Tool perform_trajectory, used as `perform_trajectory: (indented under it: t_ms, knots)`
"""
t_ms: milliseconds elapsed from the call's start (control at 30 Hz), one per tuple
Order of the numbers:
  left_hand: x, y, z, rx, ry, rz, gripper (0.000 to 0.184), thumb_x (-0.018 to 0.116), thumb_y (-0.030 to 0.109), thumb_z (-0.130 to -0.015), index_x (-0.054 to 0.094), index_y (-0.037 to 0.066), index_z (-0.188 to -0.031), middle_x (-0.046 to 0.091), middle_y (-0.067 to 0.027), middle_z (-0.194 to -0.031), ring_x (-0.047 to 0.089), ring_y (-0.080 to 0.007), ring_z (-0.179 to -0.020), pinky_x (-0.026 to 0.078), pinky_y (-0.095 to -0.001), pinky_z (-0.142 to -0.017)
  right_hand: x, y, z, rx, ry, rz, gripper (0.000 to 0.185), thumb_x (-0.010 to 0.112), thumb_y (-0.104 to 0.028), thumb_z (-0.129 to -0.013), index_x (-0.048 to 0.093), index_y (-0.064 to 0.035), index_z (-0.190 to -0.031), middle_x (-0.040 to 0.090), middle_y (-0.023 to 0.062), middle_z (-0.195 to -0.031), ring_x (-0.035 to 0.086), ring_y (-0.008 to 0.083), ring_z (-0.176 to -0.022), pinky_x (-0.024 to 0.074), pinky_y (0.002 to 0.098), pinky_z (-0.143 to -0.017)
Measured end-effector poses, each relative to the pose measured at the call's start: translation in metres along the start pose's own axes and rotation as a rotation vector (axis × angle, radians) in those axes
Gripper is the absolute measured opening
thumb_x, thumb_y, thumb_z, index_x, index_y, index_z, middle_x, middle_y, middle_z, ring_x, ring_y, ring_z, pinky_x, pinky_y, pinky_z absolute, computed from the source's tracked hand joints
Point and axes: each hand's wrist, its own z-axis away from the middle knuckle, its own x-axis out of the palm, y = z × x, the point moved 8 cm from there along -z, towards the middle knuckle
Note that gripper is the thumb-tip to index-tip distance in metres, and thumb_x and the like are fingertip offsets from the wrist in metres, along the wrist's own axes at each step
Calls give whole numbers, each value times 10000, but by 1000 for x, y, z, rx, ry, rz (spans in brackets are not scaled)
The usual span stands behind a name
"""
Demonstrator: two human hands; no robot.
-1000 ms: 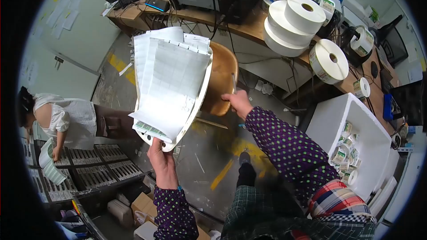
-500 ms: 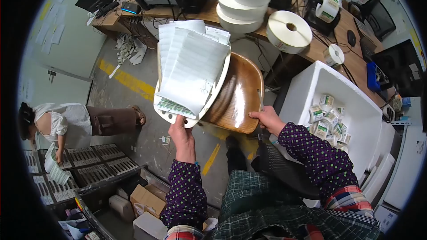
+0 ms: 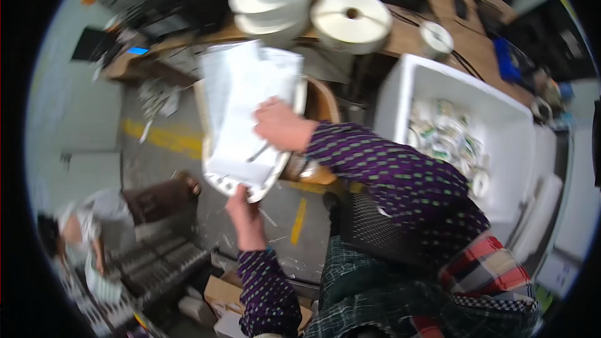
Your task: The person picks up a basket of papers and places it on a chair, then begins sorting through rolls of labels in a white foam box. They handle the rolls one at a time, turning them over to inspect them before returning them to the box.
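Observation:
My left hand [image 3: 243,209] grips the near rim of a white plastic basket [image 3: 218,181], the thumb on top by its holes. Several white printed sheets [image 3: 244,100] lie in the basket and stick out past its far edge. Over the sheets is my right hand [image 3: 280,126], closed, its fingers blurred. A thin dark pen [image 3: 258,152] shows just below it, pointing down and left across the paper. Behind the basket, a brown wooden chair seat [image 3: 322,103] is partly hidden.
Big white label rolls [image 3: 350,22] stand on the wooden desk [image 3: 400,40]. A white foam box [image 3: 501,94] with several small label rolls is at the right. A person [image 3: 103,213] bends over racks at lower left. A dark mesh chair [image 3: 382,225] is near my legs.
My right hand has moved left from the wooden seat's edge to above the sheets, with the pen. My left hand still holds the basket. The whole view has shifted and blurred.

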Motion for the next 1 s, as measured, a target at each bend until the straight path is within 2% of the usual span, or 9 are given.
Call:
perform_trajectory:
  t_ms: [100,233,367,433,533,600,700,900,1000]
  knots:
    - [4,7,-14,24,-104,-116,418,542,133,-918,472,-73,-1275,572,-137,-1207,584,-249,-1071,488,-393,-905,18,-2,3,44,41,175,79,620,-232,-675,687,-201,-648,597,-7,-822,553,203,-939,382,391,-864]
    - [11,3,-5,71,-196,-154,451,519,143,-918,440,-95,-1293,540,-150,-1249,555,-242,-1114,470,-391,-932,-5,-15,17,210,-242,283,140,603,-203,-765,737,-173,-789,655,1,-845,592,187,-912,371,397,-822]
    - [3,-5,-4,-7,-216,-181,479,529,250,-933,440,-29,-1313,544,-123,-1244,547,-216,-1117,456,-389,-932,29,-16,35,241,-311,146,131,612,-197,-746,720,-137,-788,645,1,-816,589,181,-877,379,382,-786]
    - [5,-3,2,-18,-193,-200,483,514,282,-941,431,6,-1328,545,-117,-1246,552,-229,-1113,458,-394,-925,-21,-25,45,156,258,98,109,616,-199,-729,684,-114,-731,615,-5,-757,573,173,-826,385,354,-752]
    - [3,-10,5,-58,-203,-199,496,488,336,-953,405,65,-1360,539,-112,-1265,564,-265,-1108,467,-402,-905,-87,-13,103,188,440,-118,176,677,-229,-695,607,-82,-762,585,41,-799,552,206,-789,407,342,-730]
    - [4,-16,5,-91,-254,-195,505,476,358,-957,389,90,-1376,531,-113,-1282,572,-287,-1108,473,-406,-892,-104,5,167,341,539,-264,246,672,-231,-772,625,-45,-926,623,90,-872,605,245,-856,473,381,-769]
    - [6,-17,7,-94,-206,-147,513,478,349,-956,376,78,-1379,530,-126,-1291,578,-340,-1109,490,-411,-890,-108,31,285,635,433,-298,329,707,-171,-781,636,-23,-1065,654,121,-956,637,276,-861,514,369,-732]
    - [4,-22,13,-93,-142,-36,518,491,350,-949,399,58,-1367,565,-162,-1238,565,-380,-1127,497,-429,-929,-91,91,525,1451,485,-491,365,688,-164,-820,597,12,-1126,670,138,-989,658,229,-811,524,331,-727]
    - [5,-23,26,0,-46,-19,538,491,374,-949,429,10,-1341,550,-183,-1265,553,-366,-1157,489,-425,-954,-82,110,585,1573,483,-579,419,704,-175,-798,581,13,-1151,667,146,-994,657,229,-830,526,335,-739]
